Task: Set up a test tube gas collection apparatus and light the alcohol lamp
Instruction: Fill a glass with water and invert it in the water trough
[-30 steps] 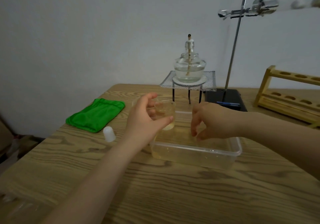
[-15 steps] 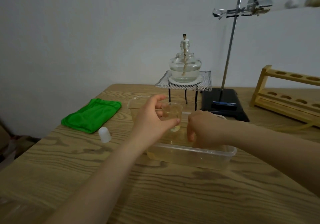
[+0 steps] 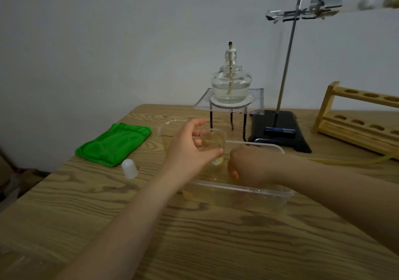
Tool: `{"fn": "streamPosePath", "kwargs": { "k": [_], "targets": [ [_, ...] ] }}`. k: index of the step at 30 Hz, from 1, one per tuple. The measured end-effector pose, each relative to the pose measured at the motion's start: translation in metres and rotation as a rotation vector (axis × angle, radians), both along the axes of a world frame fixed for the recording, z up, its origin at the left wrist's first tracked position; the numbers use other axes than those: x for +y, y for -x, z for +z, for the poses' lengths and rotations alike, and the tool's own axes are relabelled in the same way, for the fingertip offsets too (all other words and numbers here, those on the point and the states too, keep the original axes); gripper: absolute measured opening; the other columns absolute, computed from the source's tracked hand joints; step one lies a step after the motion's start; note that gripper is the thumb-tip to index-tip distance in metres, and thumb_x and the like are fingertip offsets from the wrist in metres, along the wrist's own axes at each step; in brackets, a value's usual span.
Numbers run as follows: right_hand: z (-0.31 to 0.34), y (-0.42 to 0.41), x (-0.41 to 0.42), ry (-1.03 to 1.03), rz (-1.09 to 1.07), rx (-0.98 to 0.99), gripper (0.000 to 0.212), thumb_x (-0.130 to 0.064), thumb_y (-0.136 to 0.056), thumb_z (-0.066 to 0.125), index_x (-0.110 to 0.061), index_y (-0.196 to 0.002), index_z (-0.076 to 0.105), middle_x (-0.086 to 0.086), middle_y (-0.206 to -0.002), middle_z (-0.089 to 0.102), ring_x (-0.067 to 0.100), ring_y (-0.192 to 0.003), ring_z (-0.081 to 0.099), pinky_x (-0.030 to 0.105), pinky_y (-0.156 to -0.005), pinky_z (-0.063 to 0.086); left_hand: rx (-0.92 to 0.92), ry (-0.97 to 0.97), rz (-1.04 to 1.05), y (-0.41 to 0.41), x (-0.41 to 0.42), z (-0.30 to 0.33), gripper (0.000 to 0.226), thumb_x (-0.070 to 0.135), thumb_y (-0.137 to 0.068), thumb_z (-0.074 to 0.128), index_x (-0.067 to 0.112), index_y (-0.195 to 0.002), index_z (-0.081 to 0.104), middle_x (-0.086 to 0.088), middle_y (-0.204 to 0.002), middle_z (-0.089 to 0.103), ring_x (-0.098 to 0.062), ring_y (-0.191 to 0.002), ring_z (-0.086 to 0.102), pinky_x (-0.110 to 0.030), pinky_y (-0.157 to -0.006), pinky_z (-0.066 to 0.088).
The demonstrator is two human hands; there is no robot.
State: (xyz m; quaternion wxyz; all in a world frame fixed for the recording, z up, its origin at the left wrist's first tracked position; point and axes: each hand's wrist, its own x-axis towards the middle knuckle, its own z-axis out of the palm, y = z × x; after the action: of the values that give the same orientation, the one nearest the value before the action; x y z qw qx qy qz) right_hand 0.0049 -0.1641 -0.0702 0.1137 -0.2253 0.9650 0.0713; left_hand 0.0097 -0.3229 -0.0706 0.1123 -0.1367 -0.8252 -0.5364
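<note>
I see the wood-grain surface [image 3: 216,247] carrying a clear plastic tub [image 3: 237,197] of water near its middle. My left hand [image 3: 190,150] grips a small clear cup [image 3: 213,141] over the tub; my right hand [image 3: 246,163] dips inside, grasp hidden. Tilting risks spilling. The glass lamp [image 3: 231,85] stands unlit at the far edge.

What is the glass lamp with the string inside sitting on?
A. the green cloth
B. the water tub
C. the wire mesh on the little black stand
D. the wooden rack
C: the alcohol lamp sits on a white pad on the wire mesh, which lies atop the black tripod, behind the water tub.
</note>
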Motion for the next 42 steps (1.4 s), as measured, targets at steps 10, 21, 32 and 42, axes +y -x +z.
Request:
{"fn": "streamPosePath", "kwargs": {
  "k": [10,21,32,42],
  "targets": [
    [0.009,-0.006,0.002,0.144,-0.012,-0.007,0.019,-0.015,-0.084,0.061,-0.018,-0.103,0.061,-0.001,-0.101,0.061,0.018,-0.092,0.059,0.031,-0.08,0.052,0.002,0.016,0.01,0.0,0.0,-0.001,0.073,0.019,-0.065,0.083,0.026,-0.129,0.046,0.014,-0.105,0.052,-0.002,-0.09,0.059,-0.015,-0.067,0.051],
    [0.03,-0.01,0.026,0.521,-0.156,-0.006,0.017,-0.019,-0.071,0.081,-0.025,-0.075,0.065,-0.002,-0.085,0.069,0.012,-0.085,0.063,0.028,-0.082,0.052,-0.002,0.02,0.027,0.003,-0.001,-0.002,0.07,0.018,-0.066,0.082,0.027,-0.126,0.048,0.008,-0.111,0.055,-0.007,-0.097,0.061,-0.03,-0.082,0.054],
    [0.055,-0.01,0.043,0.848,-0.264,0.027,0.019,-0.016,-0.065,0.085,-0.015,-0.076,0.07,0.009,-0.079,0.074,0.021,-0.079,0.071,0.032,-0.081,0.056,-0.015,0.076,0.04,0.004,0.003,-0.001,0.073,0.016,-0.067,0.082,0.025,-0.129,0.046,0.007,-0.116,0.053,-0.011,-0.102,0.059,-0.039,-0.091,0.052],
    [0.055,-0.012,0.049,1.207,-0.42,-0.219,0.02,-0.005,-0.074,0.076,0.0,-0.092,0.067,0.013,-0.074,0.073,0.01,-0.061,0.068,0.016,-0.054,0.052,-0.029,0.067,0.028,0.005,0.005,-0.004,0.075,0.014,-0.066,0.082,0.025,-0.13,0.045,0.004,-0.121,0.053,-0.014,-0.105,0.058,-0.041,-0.092,0.052]
  ]
}}
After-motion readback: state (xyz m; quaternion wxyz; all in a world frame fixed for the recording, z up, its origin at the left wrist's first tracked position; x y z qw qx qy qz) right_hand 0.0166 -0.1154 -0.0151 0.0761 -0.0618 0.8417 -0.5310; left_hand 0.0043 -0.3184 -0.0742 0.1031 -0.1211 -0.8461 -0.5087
